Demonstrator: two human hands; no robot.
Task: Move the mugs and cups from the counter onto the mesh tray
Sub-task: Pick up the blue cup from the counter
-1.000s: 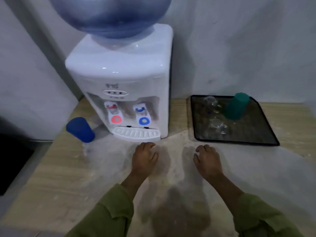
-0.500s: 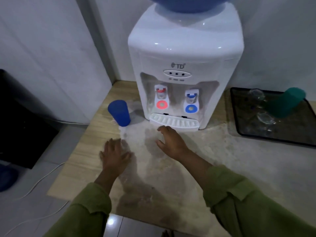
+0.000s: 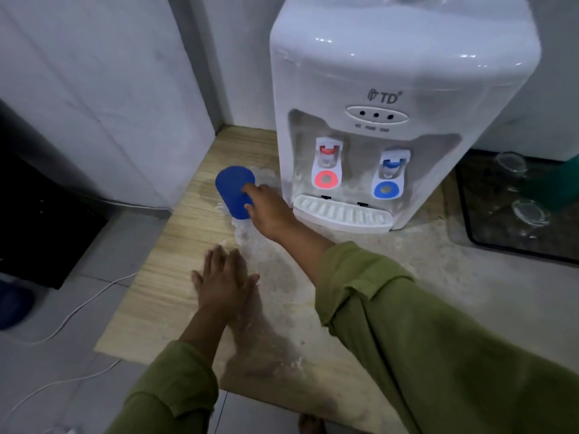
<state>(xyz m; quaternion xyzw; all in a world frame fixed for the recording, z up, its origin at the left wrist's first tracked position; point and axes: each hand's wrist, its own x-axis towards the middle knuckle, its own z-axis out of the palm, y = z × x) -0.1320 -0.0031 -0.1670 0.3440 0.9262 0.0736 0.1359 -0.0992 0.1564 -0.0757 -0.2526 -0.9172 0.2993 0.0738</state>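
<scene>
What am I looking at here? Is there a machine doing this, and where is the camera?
No machine: a person works with bare hands, and the single camera sits on their head, looking forward and down. The right hand reaches across to a blue cup standing on the wooden counter, left of the white water dispenser; its fingers touch the cup, but it is not lifted yet. The left hand rests flat on the counter, holding nothing. At the far right lies the black mesh tray, already carrying two clear glass cups and a green cup, partly cut off by the picture's edge.
</scene>
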